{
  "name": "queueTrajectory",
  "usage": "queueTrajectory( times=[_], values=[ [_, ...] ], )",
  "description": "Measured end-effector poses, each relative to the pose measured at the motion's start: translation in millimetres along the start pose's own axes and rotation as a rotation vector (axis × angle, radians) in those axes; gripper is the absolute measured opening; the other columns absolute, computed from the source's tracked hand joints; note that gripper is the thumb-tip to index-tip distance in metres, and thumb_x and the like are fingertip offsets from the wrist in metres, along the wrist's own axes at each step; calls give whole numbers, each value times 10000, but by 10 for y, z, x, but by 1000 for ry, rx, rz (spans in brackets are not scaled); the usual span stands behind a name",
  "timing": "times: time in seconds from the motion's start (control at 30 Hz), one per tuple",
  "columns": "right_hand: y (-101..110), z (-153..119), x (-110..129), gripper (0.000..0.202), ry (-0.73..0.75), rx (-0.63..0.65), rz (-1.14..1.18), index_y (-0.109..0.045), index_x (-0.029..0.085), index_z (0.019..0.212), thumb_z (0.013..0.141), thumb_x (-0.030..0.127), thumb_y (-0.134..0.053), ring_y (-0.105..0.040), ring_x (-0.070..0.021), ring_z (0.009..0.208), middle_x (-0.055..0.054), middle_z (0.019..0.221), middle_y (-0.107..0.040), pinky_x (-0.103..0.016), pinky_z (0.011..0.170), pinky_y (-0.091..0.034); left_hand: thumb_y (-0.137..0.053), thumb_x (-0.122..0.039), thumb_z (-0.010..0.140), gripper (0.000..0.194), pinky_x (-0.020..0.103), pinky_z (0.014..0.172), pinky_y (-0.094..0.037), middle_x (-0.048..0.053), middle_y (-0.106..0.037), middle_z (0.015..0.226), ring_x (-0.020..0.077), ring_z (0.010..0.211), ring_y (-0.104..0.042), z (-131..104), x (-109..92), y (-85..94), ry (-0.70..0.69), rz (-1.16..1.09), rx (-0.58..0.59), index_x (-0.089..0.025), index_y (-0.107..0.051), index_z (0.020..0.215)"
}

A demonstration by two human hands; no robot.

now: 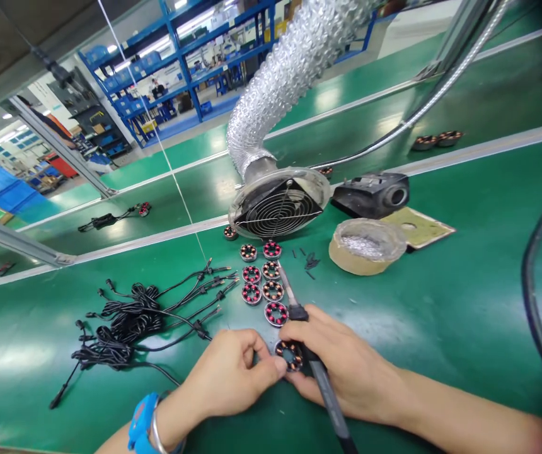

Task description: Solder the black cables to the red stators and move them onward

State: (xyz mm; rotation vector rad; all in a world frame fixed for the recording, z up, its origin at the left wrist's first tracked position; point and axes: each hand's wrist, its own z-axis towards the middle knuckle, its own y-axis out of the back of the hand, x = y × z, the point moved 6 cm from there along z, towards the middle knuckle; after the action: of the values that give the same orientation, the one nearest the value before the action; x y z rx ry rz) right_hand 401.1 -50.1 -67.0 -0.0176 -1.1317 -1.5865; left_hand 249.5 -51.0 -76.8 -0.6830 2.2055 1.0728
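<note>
A small motor stator (290,355) with copper coils is held low over the green bench between my hands. My left hand (236,369) pinches its left edge between thumb and fingers, and a blue wrist strap sits on that wrist. My right hand (351,366) is closed round a soldering iron (326,389), whose tip points up and away from me. Fingers of that same hand also touch the stator's right side. Just beyond stand two rows of similar stators (251,274), some with red coils and some with copper ones.
Bundled black cables (133,315) lie on the left. A fume extractor fan (278,211) with a silver duct (294,75) stands behind the stators. To its right are a tape roll (368,249), a black holder (372,192) and a yellowish pad (425,228). A thick black cable (533,302) hangs at the right.
</note>
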Motion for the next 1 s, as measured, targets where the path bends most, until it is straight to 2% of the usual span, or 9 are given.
queueTrajectory(
  times=[0.1,0.2,0.33,0.43,0.5,0.67,0.77,0.9,1.0],
  values=[
    [18,22,34,266,16,-39,-31,-485,194,1011,764,104,-527,-453,-204,707,-33,766,-545,-282,582,-419,-651,-443,788,285,236,427,-128,-101,-292,483,79,466,-227,8,-19,-43,17,0,4,-175,-586,714],
    [30,22,30,283,-7,-58,-38,-488,193,1012,748,112,-549,-461,-206,722,-35,774,-544,-280,585,-420,-628,-447,789,305,236,428,-128,-104,-302,479,75,460,-199,44,30,-97,48,-196,92,-179,-532,680],
    [50,-6,3,357,-28,-80,-36,-473,197,1049,732,139,-627,-483,-204,742,-32,811,-567,-305,645,-449,-678,-435,709,333,228,447,-136,-113,-282,469,66,464,-179,61,21,17,46,-370,138,-187,-476,618],
    [59,-18,-9,410,-37,-76,-22,-472,206,1053,697,138,-664,-488,-200,751,-25,821,-579,-301,663,-454,-636,-432,726,324,226,466,-166,-94,-312,492,70,480,-221,54,-21,139,9,-366,47,-183,-472,598],
    [54,-17,-3,409,-33,-60,-9,-481,208,1037,679,129,-664,-486,-197,749,-21,808,-574,-286,640,-444,-618,-429,761,303,226,482,-187,-78,-355,531,76,506,-251,48,-38,139,-27,-299,5,-167,-518,648],
    [43,-8,31,308,-5,-44,-1,-500,205,980,710,127,-626,-470,-195,717,-24,776,-557,-278,598,-416,-654,-534,758,402,230,478,-163,-80,-352,534,73,505,-231,54,-13,-15,-21,-336,118,-160,-526,685],
    [40,-5,43,313,-2,-24,-14,-498,208,968,694,107,-611,-475,-197,708,-19,766,-553,-289,608,-422,-666,-571,719,438,227,474,-160,-86,-328,511,68,486,-213,43,-54,65,-51,-388,111,-164,-520,654],
    [51,13,55,322,-3,3,-4,-507,211,966,681,84,-588,-495,-198,710,-18,762,-561,-282,589,-430,-612,-360,813,206,230,509,-218,-81,-324,520,87,495,-265,-28,-238,256,-242,21,-70,-158,-651,821],
    [34,-12,42,334,-11,-14,39,-529,224,995,693,91,-583,-528,-198,720,-17,780,-585,-282,597,-467,-561,-207,839,135,234,572,-296,-50,-444,568,98,536,-364,-88,-344,202,-343,259,-80,-176,-690,862]
  ],
)
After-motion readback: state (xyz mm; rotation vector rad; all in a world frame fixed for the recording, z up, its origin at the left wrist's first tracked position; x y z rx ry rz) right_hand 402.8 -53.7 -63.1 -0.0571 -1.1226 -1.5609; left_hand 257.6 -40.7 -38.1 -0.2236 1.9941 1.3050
